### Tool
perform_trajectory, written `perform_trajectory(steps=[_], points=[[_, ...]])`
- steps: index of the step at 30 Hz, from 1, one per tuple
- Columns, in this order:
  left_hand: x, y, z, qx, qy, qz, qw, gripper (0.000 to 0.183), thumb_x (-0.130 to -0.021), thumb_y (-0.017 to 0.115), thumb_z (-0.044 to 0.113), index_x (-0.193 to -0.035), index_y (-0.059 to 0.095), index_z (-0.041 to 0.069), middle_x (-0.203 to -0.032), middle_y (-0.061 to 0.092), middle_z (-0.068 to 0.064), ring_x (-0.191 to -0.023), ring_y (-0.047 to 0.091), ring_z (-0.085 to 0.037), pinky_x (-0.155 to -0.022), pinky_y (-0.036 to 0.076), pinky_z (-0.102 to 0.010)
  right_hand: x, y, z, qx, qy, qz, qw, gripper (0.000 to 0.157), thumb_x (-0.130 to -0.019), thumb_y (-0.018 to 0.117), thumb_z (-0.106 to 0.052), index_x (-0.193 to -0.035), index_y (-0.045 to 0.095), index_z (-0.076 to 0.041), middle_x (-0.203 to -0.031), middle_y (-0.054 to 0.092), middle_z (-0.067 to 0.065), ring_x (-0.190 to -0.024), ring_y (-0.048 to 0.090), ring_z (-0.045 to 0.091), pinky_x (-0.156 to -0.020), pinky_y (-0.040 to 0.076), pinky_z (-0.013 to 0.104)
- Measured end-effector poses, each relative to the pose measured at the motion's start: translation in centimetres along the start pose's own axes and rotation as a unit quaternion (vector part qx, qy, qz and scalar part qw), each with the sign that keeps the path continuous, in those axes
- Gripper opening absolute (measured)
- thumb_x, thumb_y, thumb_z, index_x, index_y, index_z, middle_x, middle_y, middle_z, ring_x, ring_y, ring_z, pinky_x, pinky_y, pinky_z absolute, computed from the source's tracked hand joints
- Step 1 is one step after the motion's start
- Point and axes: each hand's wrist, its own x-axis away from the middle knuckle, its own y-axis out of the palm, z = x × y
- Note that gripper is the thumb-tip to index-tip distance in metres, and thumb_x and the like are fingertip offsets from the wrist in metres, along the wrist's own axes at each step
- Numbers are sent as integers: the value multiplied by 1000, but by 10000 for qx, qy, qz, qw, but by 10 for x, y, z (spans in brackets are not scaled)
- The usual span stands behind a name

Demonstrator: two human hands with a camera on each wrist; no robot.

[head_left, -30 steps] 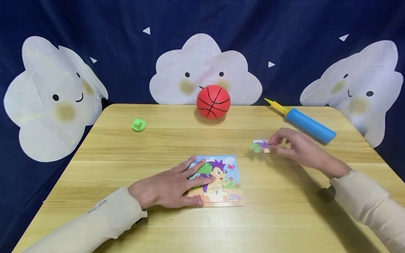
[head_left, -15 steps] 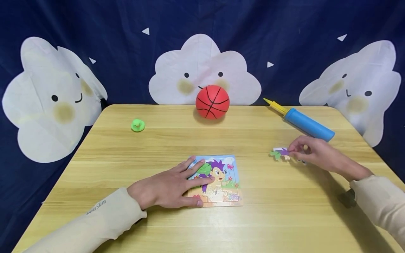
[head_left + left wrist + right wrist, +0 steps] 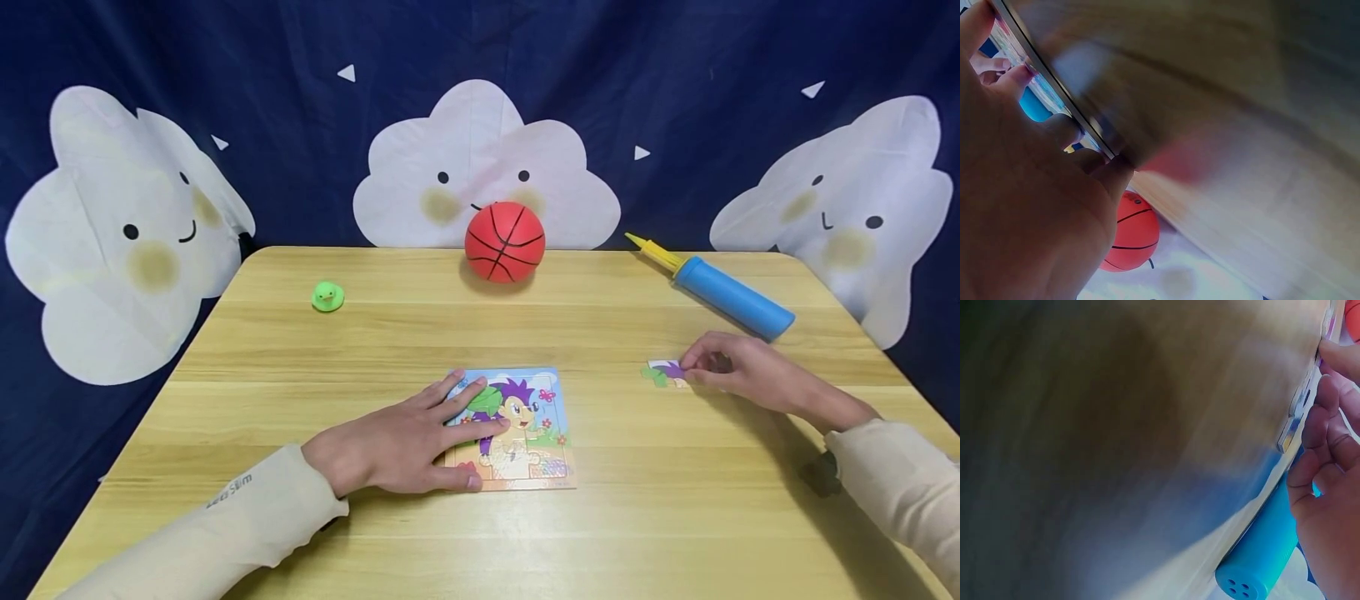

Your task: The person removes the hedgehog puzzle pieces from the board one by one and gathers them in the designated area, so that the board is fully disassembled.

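Observation:
My left hand (image 3: 408, 437) lies spread over the left part of a square hedgehog jigsaw puzzle (image 3: 551, 429), fingertips on its picture. Off to the right, the thumb and forefinger of my right hand (image 3: 750, 375) pinch the right edge of a puzzle piece (image 3: 662, 372) in green, purple and white, which lies low at the tabletop. The right wrist view shows more puzzle piece edges (image 3: 1288, 431) under that hand's curled fingers; the hand hides them from the head view. Seen from the left wrist, the puzzle board (image 3: 1054, 81) is edge-on beneath the fingers.
A red toy basketball (image 3: 505, 242) sits at the back edge of the wooden table (image 3: 375, 542). Behind my right hand lies a blue and yellow hand pump (image 3: 735, 296). A small green rubber duck (image 3: 327, 297) stands back left. A dark blue cloud-print curtain (image 3: 300, 50) hangs behind.
My right hand has moved right and toward me with the puzzle piece and lowered it to the tabletop. My left hand has stayed on the puzzle.

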Motion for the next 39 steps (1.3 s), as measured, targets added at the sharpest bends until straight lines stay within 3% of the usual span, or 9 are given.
perform_trajectory(steps=[10,15,20,26,31,39], points=[[1,0,1,27,25,3,10000,69,-105,53,73,-168,34,53,-186,2,3,-172,-6,-30,-137,23,-59,1,-3,-10,-52,264,177,9995,20,-93,85,-4,-105,80,-20,-95,70,-10,-83,55,2,-67,45,17],[1,1,1,2,68,25,10000,68,-105,53,72,-168,36,51,-186,3,1,-172,-6,-31,-136,23,-60,-10,2,-42,-179,539,275,9980,10,-98,84,-17,-104,80,-23,-93,70,-8,-82,59,5,-67,49,21],[2,2,0,-59,142,84,9998,69,-106,52,71,-169,35,48,-186,1,-2,-172,-6,-32,-137,21,-59,-34,18,-85,-296,272,352,9986,7,-98,83,-15,-104,80,-19,-92,72,-7,-83,62,6,-71,55,23],[5,3,-2,-100,217,133,9996,70,-106,50,73,-170,34,48,-186,-1,-1,-172,-7,-32,-138,17,-59,-62,45,-133,-664,334,-63,9972,12,-100,81,-16,-112,82,-13,-103,76,-4,-95,65,14,-83,57,30],[15,0,-5,-141,122,175,9997,69,-106,48,74,-169,32,52,-186,-2,0,-172,-7,-32,-138,16,-60,-82,70,-166,-767,366,-531,9950,16,-101,80,-17,-115,81,-12,-105,75,-3,-96,64,15,-86,59,32],[27,1,-10,-124,43,240,9996,66,-107,46,73,-168,34,51,-186,1,-5,-172,-2,-35,-136,21,-62,-100,101,-191,-766,-116,-892,9930,16,-97,84,-15,-111,80,-9,-102,73,-2,-89,65,10,-78,59,24]])
